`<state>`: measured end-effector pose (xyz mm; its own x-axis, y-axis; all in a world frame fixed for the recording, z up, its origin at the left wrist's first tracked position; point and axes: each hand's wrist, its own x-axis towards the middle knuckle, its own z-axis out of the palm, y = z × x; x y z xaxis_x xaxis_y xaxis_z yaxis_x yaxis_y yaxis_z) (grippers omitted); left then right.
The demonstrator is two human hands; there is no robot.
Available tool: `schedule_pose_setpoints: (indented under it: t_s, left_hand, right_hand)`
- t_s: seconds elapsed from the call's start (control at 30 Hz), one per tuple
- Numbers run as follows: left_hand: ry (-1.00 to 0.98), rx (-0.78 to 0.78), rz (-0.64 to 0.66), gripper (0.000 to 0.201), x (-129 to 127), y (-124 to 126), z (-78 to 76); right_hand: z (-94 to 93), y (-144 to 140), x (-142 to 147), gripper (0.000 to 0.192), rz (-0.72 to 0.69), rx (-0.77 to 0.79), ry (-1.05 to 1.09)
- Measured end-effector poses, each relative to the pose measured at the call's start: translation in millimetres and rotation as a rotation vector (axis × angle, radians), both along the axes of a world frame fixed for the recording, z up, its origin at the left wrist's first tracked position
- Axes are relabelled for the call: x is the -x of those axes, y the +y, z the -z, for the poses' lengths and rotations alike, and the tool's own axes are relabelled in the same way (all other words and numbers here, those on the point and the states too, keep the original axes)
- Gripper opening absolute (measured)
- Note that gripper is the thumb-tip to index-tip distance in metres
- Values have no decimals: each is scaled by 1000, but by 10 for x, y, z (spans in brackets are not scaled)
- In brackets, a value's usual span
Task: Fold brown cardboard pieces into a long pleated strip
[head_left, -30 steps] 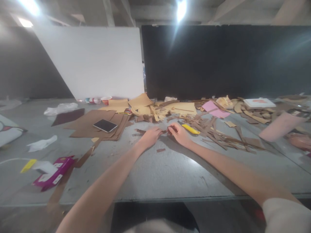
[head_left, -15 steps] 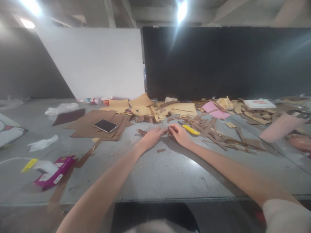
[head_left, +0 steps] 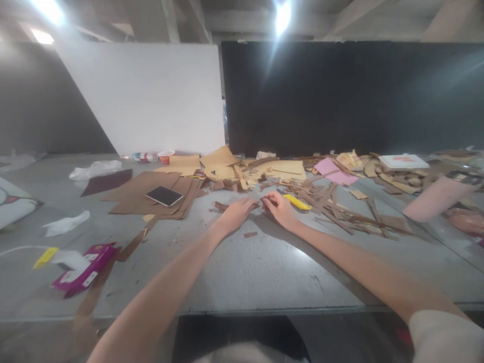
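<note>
My left hand [head_left: 235, 214] and my right hand [head_left: 279, 208] meet at the middle of the grey table [head_left: 249, 267], fingertips pinching a small brown cardboard strip [head_left: 260, 205] between them. A yellow utility knife [head_left: 297, 201] lies just right of my right hand. A short brown scrap [head_left: 250, 234] rests on the table below my hands. Another brown strip [head_left: 220, 205] lies left of my left hand.
A phone [head_left: 164, 195] lies on brown cardboard sheets [head_left: 139, 194] at left. Cardboard offcuts [head_left: 340, 206] and a pink sheet [head_left: 333, 170] spread to the right. A magenta box [head_left: 83, 268], white paper [head_left: 65, 224] and a pink cylinder [head_left: 434, 198] lie at the sides. White and black boards stand behind.
The hands stay together at the same spot; the fingers shift slightly on the small strip. Nothing else has moved.
</note>
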<state>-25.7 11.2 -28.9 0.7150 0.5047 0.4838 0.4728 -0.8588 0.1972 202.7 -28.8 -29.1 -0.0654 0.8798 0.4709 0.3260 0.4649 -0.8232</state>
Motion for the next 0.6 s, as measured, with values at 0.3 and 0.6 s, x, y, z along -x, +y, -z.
schedule_pose_setpoints:
  t_s: [0.3, 0.6]
  left_hand:
    - [-77, 28, -32, 30, -27, -21, -12]
    - [-85, 1, -7, 31, -22, -33, -26]
  right_hand:
    - [-28, 0, -1, 32, 64, -89, -205]
    - [0, 15, -19, 32, 58, -113, -216]
